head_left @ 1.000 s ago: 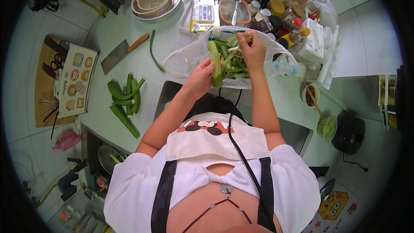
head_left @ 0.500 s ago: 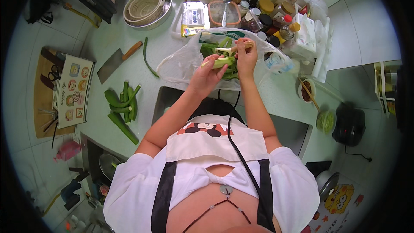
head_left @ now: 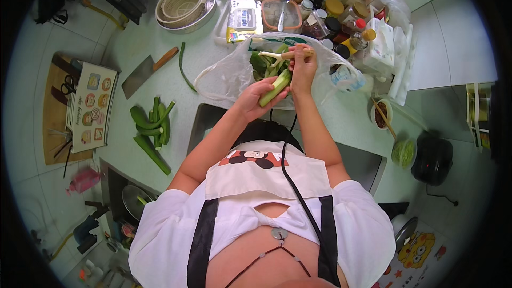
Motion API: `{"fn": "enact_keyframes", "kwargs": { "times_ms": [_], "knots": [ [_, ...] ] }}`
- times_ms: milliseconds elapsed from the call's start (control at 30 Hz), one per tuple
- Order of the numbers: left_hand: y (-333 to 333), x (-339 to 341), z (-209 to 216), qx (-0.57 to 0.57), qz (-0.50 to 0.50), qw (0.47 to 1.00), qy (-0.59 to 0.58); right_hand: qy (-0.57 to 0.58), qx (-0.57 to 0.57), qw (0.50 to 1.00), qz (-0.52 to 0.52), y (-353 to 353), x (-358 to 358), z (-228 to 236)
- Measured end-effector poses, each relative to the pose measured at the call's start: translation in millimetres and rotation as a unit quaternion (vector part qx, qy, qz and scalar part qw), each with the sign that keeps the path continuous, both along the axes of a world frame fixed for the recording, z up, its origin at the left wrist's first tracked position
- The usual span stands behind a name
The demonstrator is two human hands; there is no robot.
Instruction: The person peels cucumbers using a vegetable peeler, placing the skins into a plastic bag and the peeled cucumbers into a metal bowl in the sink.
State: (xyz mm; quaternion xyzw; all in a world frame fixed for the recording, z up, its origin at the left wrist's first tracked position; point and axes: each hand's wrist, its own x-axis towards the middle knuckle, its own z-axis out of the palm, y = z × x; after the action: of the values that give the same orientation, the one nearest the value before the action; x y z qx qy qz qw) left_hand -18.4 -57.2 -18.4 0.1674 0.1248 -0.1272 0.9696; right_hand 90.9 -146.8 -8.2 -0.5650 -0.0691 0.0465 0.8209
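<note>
- Sink (head_left: 357, 162), set into the counter just ahead of your apron (head_left: 298, 173).
- Counter (head_left: 121, 149), pale and smooth, running out beyond the sink to your left and right.
- Cut green pieces (head_left: 153, 133), one loose pile, on the counter to your left.
- Cleaver (head_left: 140, 73), wooden-handled, lying flat beyond that pile; one thin green stem (head_left: 184, 69) beside it.
- Plastic bag (head_left: 224, 77), thin, whitish, spread open under your hands, green scraps inside.
- Farther off: white colander (head_left: 181, 6) in a metal bowl (head_left: 209, 13), jars and bottles grouped toward the right; tiled wall (head_left: 445, 37) at the side.
- Green stalk (head_left: 276, 89), thick, cylindrical, paler along its upper face; slanted above the bag's near side.
- Peeler (head_left: 269, 54), pale forked head, wooden handle; held over the bag.
- Your left hand (head_left: 255, 97): fingers wrapped around the stalk's near part, thumb on top.
- Your right hand (head_left: 303, 69): fingers closed on the peeler's handle, beside the stalk's far end.
</note>
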Motion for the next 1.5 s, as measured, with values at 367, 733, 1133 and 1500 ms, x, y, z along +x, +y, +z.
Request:
{"fn": "enact_keyframes", "kwargs": {
  "times_ms": [367,733,1133,1500],
  "knots": [
    [7.7,-8.9,18.9,0.239,-0.052,0.968,0.054,-0.196,-0.203,0.958,-0.055,-18.8,7.1,42.4],
    [0.7,-9.3,20.6,0.283,-0.065,0.956,0.032,-0.097,-0.223,0.97,0.002,-1.4,10.3,29.3],
    [5.2,-16.0,32.6,0.235,-0.048,0.971,0.019,-0.063,-0.139,0.988,-0.03,2.1,25.4,7.2],
    [13.0,-19.2,36.2,0.195,-0.056,0.978,0.051,-0.04,-0.109,0.992,-0.057,1.7,36.5,-7.5]
  ]
}}
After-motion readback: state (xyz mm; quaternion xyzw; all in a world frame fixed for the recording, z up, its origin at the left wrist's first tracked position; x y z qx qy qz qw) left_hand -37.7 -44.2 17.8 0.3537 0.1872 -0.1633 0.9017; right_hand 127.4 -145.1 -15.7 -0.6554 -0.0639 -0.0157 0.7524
